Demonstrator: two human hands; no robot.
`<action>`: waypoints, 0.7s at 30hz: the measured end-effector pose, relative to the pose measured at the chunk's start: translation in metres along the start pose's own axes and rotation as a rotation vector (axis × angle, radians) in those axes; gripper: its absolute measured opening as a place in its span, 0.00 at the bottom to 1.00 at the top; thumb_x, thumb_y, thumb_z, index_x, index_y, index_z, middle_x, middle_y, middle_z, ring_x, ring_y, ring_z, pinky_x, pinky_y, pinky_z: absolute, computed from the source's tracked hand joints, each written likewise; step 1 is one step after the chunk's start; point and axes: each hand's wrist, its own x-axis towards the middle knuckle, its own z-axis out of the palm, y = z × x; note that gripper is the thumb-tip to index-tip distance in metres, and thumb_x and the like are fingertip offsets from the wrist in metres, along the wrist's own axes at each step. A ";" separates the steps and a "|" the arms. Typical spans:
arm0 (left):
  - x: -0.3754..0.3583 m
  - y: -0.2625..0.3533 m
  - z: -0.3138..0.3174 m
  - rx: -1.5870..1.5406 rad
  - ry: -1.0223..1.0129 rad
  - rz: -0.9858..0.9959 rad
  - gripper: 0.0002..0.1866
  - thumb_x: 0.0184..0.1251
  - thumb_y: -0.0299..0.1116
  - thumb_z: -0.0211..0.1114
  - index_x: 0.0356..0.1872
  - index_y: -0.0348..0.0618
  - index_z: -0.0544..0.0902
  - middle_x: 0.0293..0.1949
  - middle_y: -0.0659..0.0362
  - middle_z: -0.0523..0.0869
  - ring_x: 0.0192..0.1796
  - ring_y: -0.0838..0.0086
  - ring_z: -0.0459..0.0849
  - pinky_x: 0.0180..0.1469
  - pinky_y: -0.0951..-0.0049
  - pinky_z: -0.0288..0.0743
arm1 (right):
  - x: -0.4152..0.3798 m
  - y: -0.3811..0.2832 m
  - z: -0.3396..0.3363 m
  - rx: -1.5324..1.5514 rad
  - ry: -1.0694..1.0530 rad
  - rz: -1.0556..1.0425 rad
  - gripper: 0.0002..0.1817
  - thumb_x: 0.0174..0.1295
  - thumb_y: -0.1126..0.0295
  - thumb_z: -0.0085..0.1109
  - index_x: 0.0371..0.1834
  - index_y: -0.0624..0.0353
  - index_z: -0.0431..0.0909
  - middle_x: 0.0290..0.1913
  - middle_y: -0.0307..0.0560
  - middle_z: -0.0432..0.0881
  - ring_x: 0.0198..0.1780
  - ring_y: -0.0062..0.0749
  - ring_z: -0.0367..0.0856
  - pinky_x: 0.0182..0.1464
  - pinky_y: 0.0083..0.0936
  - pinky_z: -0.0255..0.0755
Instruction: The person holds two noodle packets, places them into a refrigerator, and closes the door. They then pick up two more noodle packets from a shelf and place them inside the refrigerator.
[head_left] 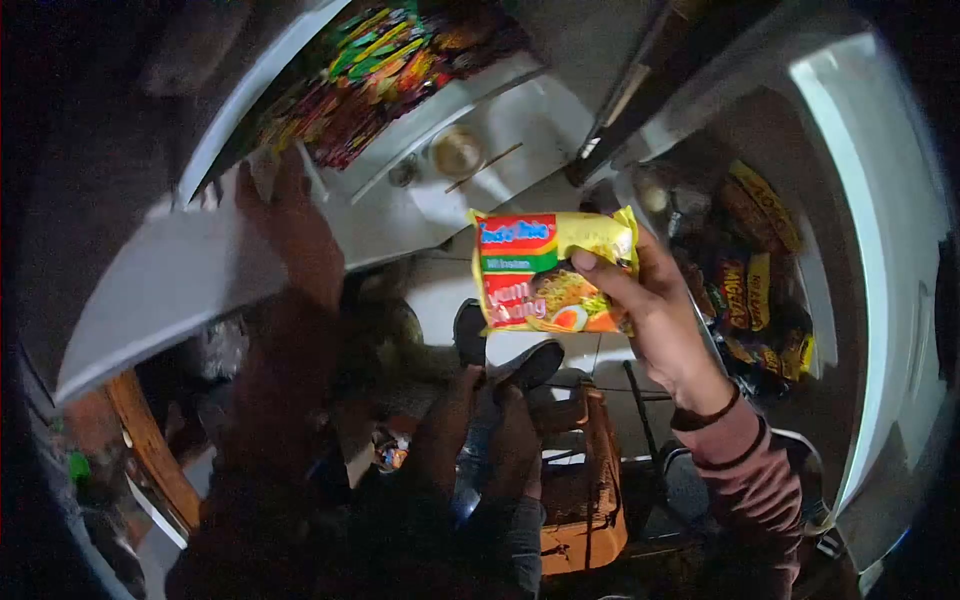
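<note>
My right hand (pixel 665 315) grips a yellow and red packet of instant noodles (pixel 545 270), thumb across its front and the rest of the fingers mostly behind it. The packet faces me, held up over the floor, with a picture of noodles and egg on it. In deep shadow, my left hand (pixel 285 205) reaches to the edge of a white surface (pixel 180 290). Its fingertips are near a blurred pile of colourful packets (pixel 370 75). Darkness and blur hide whether those fingers hold anything.
At right, a container (pixel 860 200) with a pale rim holds several dark and yellow packets (pixel 745 290). A round cup-like item (pixel 457 152) and a thin stick (pixel 485 167) lie on a white surface. Below are my shoes (pixel 530 365) and an orange-brown bag (pixel 590 500).
</note>
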 end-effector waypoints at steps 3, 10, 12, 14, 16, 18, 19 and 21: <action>-0.091 0.050 0.036 -0.027 -0.285 -0.226 0.26 0.70 0.33 0.61 0.67 0.41 0.67 0.63 0.54 0.71 0.63 0.68 0.73 0.61 0.67 0.73 | -0.002 -0.005 0.001 0.020 -0.008 -0.044 0.13 0.66 0.70 0.64 0.50 0.63 0.76 0.45 0.40 0.84 0.46 0.19 0.80 0.50 0.20 0.74; -0.103 0.059 0.083 -0.289 -0.688 -0.817 0.24 0.72 0.38 0.59 0.64 0.40 0.70 0.57 0.52 0.76 0.59 0.66 0.79 0.59 0.55 0.78 | 0.030 -0.027 0.014 -0.027 -0.018 -0.093 0.19 0.65 0.67 0.65 0.55 0.64 0.74 0.48 0.42 0.82 0.49 0.21 0.79 0.53 0.21 0.73; -0.092 0.056 0.092 -0.293 -0.642 -0.816 0.20 0.72 0.39 0.59 0.59 0.41 0.72 0.54 0.53 0.79 0.55 0.68 0.81 0.57 0.54 0.79 | 0.031 -0.028 0.012 -0.072 -0.029 -0.069 0.22 0.65 0.66 0.65 0.58 0.65 0.72 0.51 0.44 0.81 0.51 0.23 0.79 0.55 0.22 0.73; -0.070 0.023 0.085 -0.224 -0.667 -0.561 0.19 0.71 0.39 0.60 0.57 0.40 0.73 0.52 0.54 0.80 0.54 0.68 0.82 0.56 0.54 0.79 | 0.033 -0.022 0.009 -0.067 0.014 -0.163 0.29 0.65 0.65 0.65 0.65 0.65 0.67 0.57 0.49 0.77 0.56 0.27 0.76 0.59 0.26 0.71; -0.037 0.005 0.086 -0.154 -0.679 -0.306 0.18 0.71 0.39 0.62 0.54 0.40 0.75 0.51 0.54 0.82 0.52 0.68 0.83 0.55 0.55 0.79 | 0.029 -0.030 0.010 -0.066 -0.013 -0.114 0.31 0.65 0.64 0.65 0.67 0.64 0.64 0.58 0.49 0.76 0.58 0.28 0.75 0.60 0.26 0.70; -0.002 -0.002 0.099 -0.395 -0.591 -0.338 0.18 0.70 0.41 0.64 0.53 0.40 0.77 0.48 0.54 0.84 0.51 0.66 0.84 0.55 0.58 0.79 | 0.029 -0.033 0.009 -0.064 -0.042 -0.070 0.33 0.66 0.63 0.65 0.70 0.64 0.62 0.60 0.50 0.74 0.59 0.29 0.74 0.60 0.27 0.69; 0.013 0.000 0.106 -0.397 -0.588 -0.334 0.18 0.70 0.41 0.64 0.53 0.40 0.77 0.48 0.54 0.84 0.51 0.66 0.84 0.55 0.58 0.79 | 0.031 -0.030 0.006 -0.107 -0.084 -0.077 0.32 0.66 0.63 0.65 0.69 0.63 0.63 0.59 0.49 0.75 0.58 0.28 0.74 0.60 0.26 0.69; 0.042 -0.001 0.121 0.537 -0.594 0.577 0.19 0.69 0.41 0.66 0.54 0.42 0.79 0.48 0.52 0.85 0.54 0.63 0.84 0.57 0.62 0.78 | 0.033 -0.027 0.002 -0.152 -0.127 -0.085 0.31 0.66 0.63 0.65 0.68 0.62 0.65 0.58 0.48 0.76 0.58 0.27 0.75 0.59 0.25 0.70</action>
